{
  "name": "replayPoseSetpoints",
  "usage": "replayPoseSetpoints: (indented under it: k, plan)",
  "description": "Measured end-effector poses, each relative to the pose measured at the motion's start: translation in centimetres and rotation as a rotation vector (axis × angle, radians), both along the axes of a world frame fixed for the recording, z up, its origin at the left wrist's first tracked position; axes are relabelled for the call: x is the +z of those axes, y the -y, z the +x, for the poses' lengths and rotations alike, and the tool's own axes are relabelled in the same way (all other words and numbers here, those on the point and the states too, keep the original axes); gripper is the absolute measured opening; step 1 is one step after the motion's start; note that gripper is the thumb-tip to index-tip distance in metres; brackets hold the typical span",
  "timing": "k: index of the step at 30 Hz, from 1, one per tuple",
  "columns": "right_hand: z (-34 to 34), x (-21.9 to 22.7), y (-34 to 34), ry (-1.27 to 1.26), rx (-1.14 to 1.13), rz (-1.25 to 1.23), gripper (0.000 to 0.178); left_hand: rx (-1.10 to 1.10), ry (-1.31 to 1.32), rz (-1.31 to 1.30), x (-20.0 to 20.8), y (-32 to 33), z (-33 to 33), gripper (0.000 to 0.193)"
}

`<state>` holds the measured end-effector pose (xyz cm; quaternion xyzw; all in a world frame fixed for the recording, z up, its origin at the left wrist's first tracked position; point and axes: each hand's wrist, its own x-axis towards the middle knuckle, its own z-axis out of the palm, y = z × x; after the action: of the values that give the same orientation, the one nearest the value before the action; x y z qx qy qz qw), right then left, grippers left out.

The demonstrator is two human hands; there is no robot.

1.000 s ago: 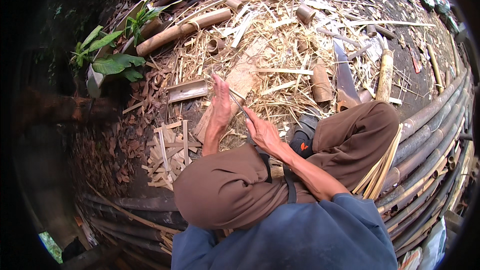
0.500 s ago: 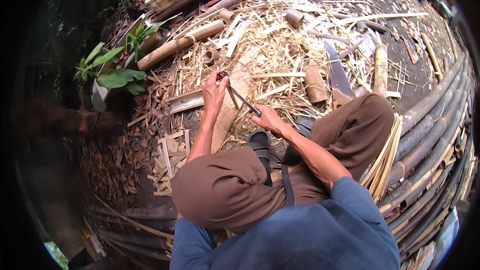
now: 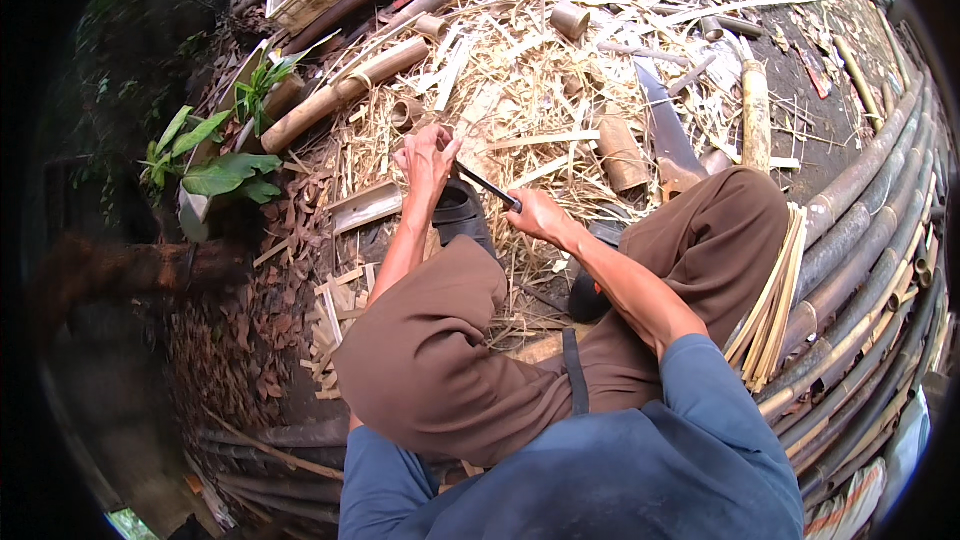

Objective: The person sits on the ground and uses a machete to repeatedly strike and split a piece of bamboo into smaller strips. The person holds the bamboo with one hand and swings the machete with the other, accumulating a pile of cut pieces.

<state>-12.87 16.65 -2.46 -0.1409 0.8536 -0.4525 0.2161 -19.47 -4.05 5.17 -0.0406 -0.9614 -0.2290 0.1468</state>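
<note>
Lining the ground's [image 3: 830, 150] right edge, poles [image 3: 835, 250] are piled; dark tool's [image 3: 485, 184] clenched by right hand [image 3: 538, 217], grip unclear on left hand [image 3: 428, 162].

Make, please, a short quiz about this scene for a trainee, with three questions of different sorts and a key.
1. Which hand grips the near end of the dark slim tool?
2. True or false: the saw lies to the right of the green leaves.
3. Fill in the colour: the person's trousers are ____.

Key: 1. The right hand. 2. True. 3. Brown.
</note>
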Motion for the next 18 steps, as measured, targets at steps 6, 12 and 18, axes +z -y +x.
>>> replayPoseSetpoints:
  k: [6,12,18]
  plan:
    - [0.0,1.6,0.4,-0.105,-0.011,0.047,0.023,0.067,0.127,0.088,-1.5,1.9,-1.5,0.023]
    - [-1.6,2.2,0.3,0.109,0.031,-0.105,0.024,0.021,0.079,0.038,-1.1,0.8,-1.5,0.024]
    - [-3.1,2.8,1.9,0.149,0.012,-0.142,0.028,-0.101,0.017,0.029,-1.4,-0.7,0.5,0.027]
